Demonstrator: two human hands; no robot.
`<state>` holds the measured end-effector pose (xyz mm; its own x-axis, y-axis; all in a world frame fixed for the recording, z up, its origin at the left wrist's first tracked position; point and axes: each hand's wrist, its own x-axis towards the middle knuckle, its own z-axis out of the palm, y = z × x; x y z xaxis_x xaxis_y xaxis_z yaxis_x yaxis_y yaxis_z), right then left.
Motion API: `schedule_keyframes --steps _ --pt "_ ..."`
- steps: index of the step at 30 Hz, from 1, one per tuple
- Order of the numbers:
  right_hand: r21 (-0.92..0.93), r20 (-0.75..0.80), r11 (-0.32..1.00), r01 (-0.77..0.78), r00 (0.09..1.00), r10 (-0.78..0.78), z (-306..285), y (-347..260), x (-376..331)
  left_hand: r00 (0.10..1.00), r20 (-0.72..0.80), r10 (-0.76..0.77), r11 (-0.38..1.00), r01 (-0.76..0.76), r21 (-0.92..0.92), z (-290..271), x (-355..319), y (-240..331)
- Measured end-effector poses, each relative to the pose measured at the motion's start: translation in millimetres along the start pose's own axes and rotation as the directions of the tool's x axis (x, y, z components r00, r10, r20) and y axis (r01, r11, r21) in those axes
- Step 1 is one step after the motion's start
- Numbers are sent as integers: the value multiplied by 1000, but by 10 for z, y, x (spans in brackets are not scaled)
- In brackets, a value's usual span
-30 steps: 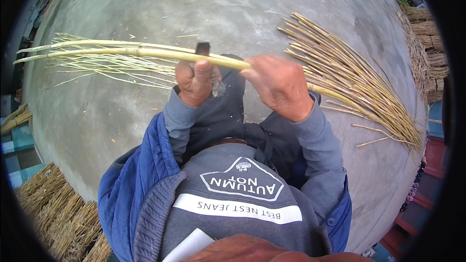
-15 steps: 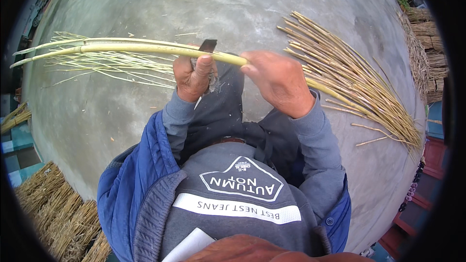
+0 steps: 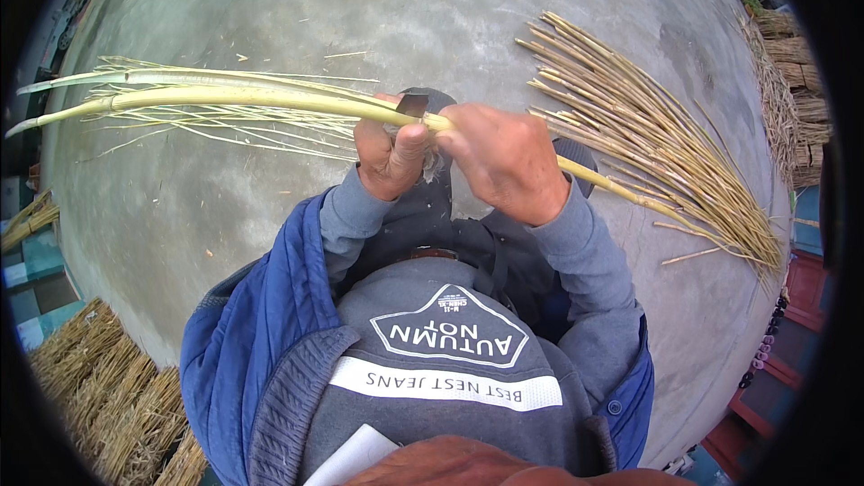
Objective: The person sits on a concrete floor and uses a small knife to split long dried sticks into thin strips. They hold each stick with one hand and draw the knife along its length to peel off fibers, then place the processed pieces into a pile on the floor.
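Grey concrete floor (image 3: 270,216) spreads beneath a seated person in a grey sweater and blue vest. Left hand (image 3: 389,151) has its fingers curled tight around a small dark blade (image 3: 412,105), thumb pressed up against a long pale green stalk (image 3: 225,97). Right hand (image 3: 508,162) is closed over the same stalk just beside it. The stalk runs left across the floor, thin strips (image 3: 216,130) peeling below. Cut stems (image 3: 648,135) fan out to the right; straw bundles (image 3: 99,387) lie lower left.

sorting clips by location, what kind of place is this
Probably an outdoor yard for working reeds or cane: bare concrete floor, a loose pile of cut stalks at the right, bundled straw stacked at the edge.
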<state>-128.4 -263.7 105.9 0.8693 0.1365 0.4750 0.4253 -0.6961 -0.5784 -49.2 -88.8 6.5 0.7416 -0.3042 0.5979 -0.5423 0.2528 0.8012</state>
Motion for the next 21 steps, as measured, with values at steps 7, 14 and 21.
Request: schedule_keyframes --steps 7,14,21 --pt "-43 -40 999 27 999 -29 -19 89 32 963 166 -213 959 173 227 -334 146 101" --pt "-54 26 997 -55 998 56 -47 92 7 981 -138 -138 990 130 -63 -156 166 165" --pt "-69 1 995 -70 998 70 -117 92 -36 977 -179 -120 993 117 -28 -308 329 254"
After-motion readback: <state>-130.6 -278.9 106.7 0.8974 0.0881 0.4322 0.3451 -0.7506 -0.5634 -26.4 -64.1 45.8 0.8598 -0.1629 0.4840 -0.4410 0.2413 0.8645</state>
